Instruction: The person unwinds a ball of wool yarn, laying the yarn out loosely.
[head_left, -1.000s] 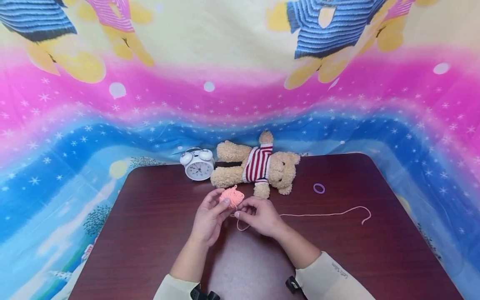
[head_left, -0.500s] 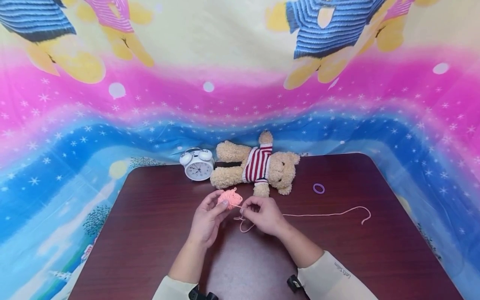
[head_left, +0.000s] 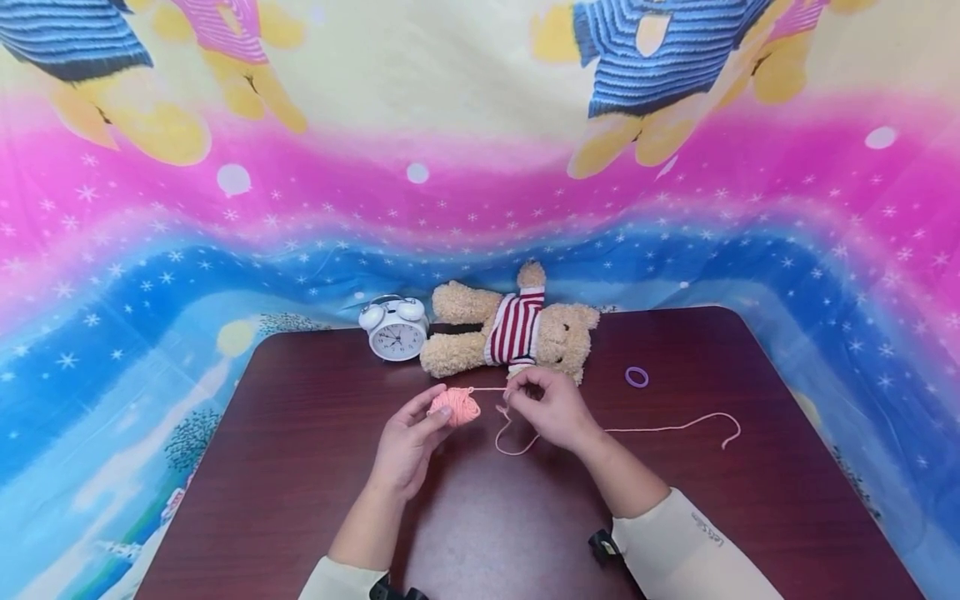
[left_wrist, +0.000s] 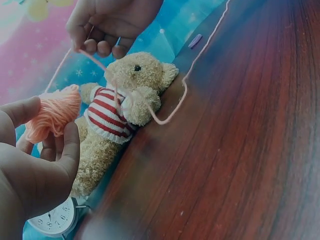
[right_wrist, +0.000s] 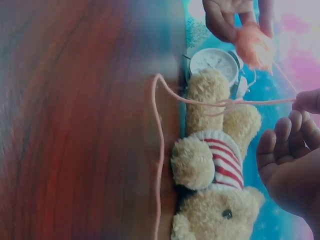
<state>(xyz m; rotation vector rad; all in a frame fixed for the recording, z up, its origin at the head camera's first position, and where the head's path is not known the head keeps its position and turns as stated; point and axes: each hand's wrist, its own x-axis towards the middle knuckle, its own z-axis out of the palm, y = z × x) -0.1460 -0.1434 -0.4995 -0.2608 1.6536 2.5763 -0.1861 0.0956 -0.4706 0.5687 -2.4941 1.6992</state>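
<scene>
My left hand (head_left: 408, 442) holds a small ball of peach yarn (head_left: 456, 407) between thumb and fingers, above the table. From the ball a strand (head_left: 489, 389) runs taut to my right hand (head_left: 555, 408), which pinches it between thumb and forefinger. Below the right fingertips the loose yarn (right_wrist: 159, 130) hangs in a loop, then trails away over the table. In the left wrist view the yarn ball (left_wrist: 54, 114) sits against the thumb and fingertips, its wound strands plainly visible.
Behind the hands a teddy bear (head_left: 513, 329) in a red-and-white striped shirt lies on its back. A white twin-bell alarm clock (head_left: 397, 333) stands beside its feet. Right of them lies a purple ring (head_left: 637, 377) on the dark wooden table (head_left: 300, 467). A printed cloth (head_left: 480, 192) hangs behind.
My right hand has drawn away to the right and slightly up, stretching the strand from the ball. My left hand has shifted slightly left with the yarn ball.
</scene>
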